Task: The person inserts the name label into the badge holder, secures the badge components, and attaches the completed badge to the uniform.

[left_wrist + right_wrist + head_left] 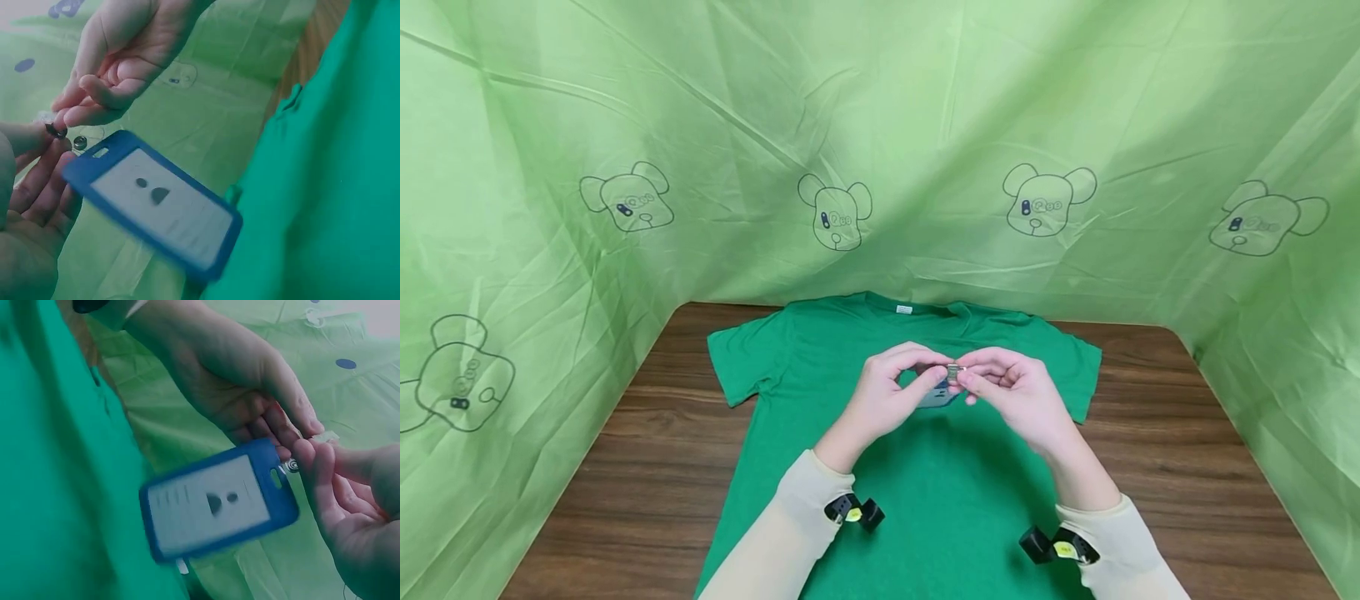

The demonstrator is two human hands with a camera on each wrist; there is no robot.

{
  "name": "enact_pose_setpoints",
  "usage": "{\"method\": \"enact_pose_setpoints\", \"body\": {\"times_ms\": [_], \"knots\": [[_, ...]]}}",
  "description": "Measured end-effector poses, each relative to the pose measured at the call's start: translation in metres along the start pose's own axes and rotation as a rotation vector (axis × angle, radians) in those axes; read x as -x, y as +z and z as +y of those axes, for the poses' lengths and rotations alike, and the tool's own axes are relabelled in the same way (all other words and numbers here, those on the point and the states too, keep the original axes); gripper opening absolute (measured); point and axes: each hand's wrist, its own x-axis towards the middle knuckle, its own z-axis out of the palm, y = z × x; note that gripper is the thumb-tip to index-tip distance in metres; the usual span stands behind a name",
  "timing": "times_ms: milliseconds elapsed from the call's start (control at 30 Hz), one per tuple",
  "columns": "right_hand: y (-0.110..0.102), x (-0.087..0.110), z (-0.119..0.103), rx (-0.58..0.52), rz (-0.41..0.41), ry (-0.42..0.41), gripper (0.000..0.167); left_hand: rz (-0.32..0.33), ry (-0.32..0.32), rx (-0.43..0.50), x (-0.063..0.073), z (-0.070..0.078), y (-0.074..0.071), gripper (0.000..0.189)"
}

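Over the green T-shirt [947,483], my left hand [886,392] and right hand [1013,390] meet fingertip to fingertip. Both pinch a small metal clip [953,372] between thumb and fingers. From it hangs a blue-framed ID badge [215,225] with a white card showing a dark person icon. In the left wrist view the badge tilts down toward the shirt, its slot end near the fingers. A small round metal snap [291,465] sits by that slot in the right wrist view. Fingertips partly hide the clip.
The shirt lies spread on a dark wooden table [647,467], its collar [917,307] with a white label at the far edge. Green curtains [925,100] printed with bear heads enclose the back and sides. Both wrists wear black strapped cameras [871,515].
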Motion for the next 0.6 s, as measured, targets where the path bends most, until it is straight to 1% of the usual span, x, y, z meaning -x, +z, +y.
{"method": "enact_pose_setpoints", "body": {"times_ms": [100, 233, 400, 500, 600], "knots": [[0.003, 0.000, -0.001, 0.044, 0.042, 0.019, 0.021, 0.002, -0.028, 0.008, 0.000, 0.002, 0.000, 0.011], [0.005, 0.000, -0.003, 0.108, 0.101, 0.039, 0.019, 0.008, -0.084, 0.006, 0.000, 0.005, 0.001, 0.011], [0.009, -0.001, -0.004, 0.223, 0.170, 0.056, 0.013, 0.009, -0.154, -0.025, 0.001, 0.008, 0.003, 0.011], [0.011, 0.000, -0.005, 0.270, 0.200, 0.072, 0.013, -0.007, -0.172, -0.041, 0.001, 0.009, 0.004, 0.011], [0.012, 0.001, -0.005, 0.288, 0.216, 0.072, 0.013, -0.014, -0.170, -0.044, 0.002, 0.009, 0.005, 0.011]]}}
